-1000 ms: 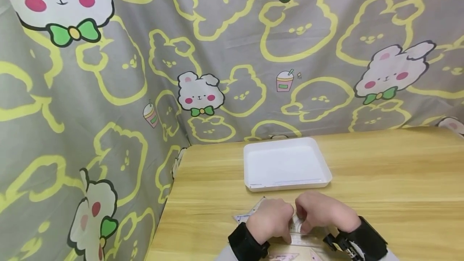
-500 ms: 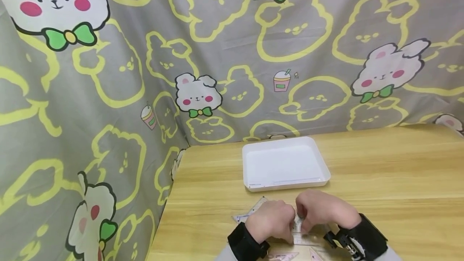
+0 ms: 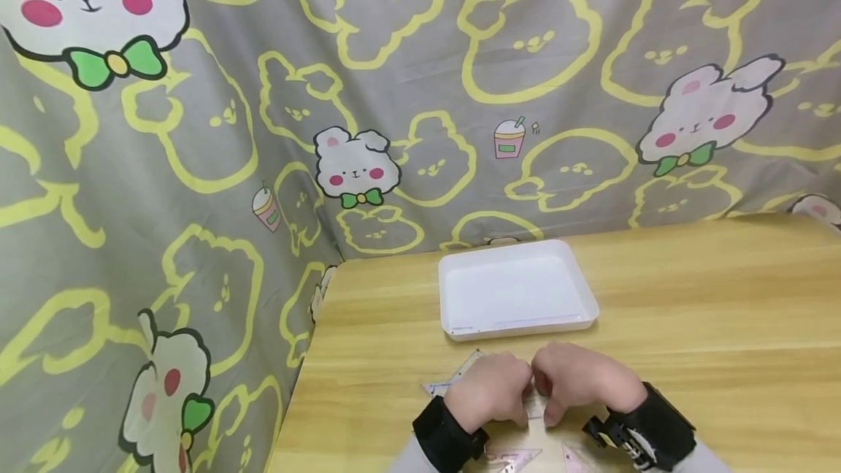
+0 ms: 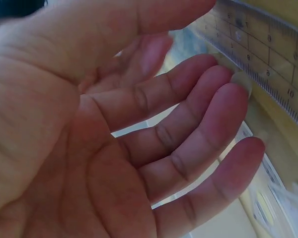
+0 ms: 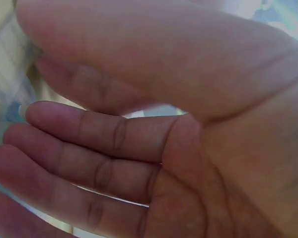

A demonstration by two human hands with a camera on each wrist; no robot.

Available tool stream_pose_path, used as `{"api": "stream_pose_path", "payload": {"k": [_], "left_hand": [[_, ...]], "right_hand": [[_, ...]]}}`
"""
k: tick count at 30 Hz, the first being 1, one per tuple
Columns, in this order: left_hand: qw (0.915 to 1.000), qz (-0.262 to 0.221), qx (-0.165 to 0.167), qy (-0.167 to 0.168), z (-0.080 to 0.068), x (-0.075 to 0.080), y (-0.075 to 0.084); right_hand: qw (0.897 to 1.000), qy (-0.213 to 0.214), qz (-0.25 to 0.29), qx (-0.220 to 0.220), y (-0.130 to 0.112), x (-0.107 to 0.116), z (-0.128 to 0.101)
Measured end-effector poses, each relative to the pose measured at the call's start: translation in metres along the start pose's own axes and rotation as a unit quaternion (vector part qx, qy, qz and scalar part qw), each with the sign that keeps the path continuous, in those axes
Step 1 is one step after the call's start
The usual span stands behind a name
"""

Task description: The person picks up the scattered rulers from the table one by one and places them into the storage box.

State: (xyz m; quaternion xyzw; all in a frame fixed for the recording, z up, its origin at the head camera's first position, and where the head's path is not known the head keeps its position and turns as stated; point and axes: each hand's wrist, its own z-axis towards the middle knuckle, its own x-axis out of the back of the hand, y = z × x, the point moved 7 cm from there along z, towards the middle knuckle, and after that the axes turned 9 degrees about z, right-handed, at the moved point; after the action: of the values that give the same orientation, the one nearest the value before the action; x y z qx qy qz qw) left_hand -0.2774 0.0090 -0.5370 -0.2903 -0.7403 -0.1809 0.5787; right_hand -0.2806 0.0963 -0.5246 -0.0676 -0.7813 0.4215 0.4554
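Note:
My left hand point(image 3: 493, 393) and right hand point(image 3: 581, 382) meet over the near part of the table, fingertips almost touching. Between them shows a small part of a clear ruler point(image 3: 534, 406), pinched by thumb and fingers from both sides. The left wrist view shows this ruler point(image 4: 268, 54) with dark numbers and tick marks, running past the thumb and fingertips. Its right end is blurred in the right wrist view, beside the right fingertips point(image 5: 49, 119). Most of the ruler is hidden by the hands. A clear set square point(image 3: 436, 388) with blue lettering lies partly under the left hand.
A shallow white tray point(image 3: 453, 290) stands behind the hands, with a thin clear strip point(image 3: 539, 321) faintly visible along its near side. A pink-marked set square point(image 3: 515, 458) and another pink-marked corner point(image 3: 574, 458) lie on the wooden table point(image 3: 723, 312). A patterned curtain point(image 3: 420, 93) borders its back and left.
The clear strip below the fingertips has gone from sight there, and the ruler now shows higher between the hands. The hands have drawn slightly closer; the camera view has shifted a little.

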Motion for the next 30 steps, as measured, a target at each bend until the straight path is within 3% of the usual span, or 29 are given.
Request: {"api": "stream_pose_path", "payload": {"k": [5, 10, 22, 30], "left_hand": [[0.9996, -0.017, 0.020, -0.009, 0.004, 0.002, -0.010], [0.9998, -0.008, 0.013, -0.015, 0.006, 0.001, -0.010], [0.9993, -0.019, -0.018, -0.028, 0.007, -0.001, -0.008], [0.9953, -0.052, -0.079, -0.019, 0.004, -0.003, -0.010]], "right_hand": [[0.999, 0.022, -0.035, -0.018, 0.002, -0.004, 0.004], [0.998, 0.033, -0.053, -0.004, 0.004, -0.003, 0.008], [0.999, 0.023, -0.014, 0.020, 0.008, 0.002, 0.008], [0.993, 0.012, 0.014, 0.119, 0.003, 0.005, 0.007]]}}
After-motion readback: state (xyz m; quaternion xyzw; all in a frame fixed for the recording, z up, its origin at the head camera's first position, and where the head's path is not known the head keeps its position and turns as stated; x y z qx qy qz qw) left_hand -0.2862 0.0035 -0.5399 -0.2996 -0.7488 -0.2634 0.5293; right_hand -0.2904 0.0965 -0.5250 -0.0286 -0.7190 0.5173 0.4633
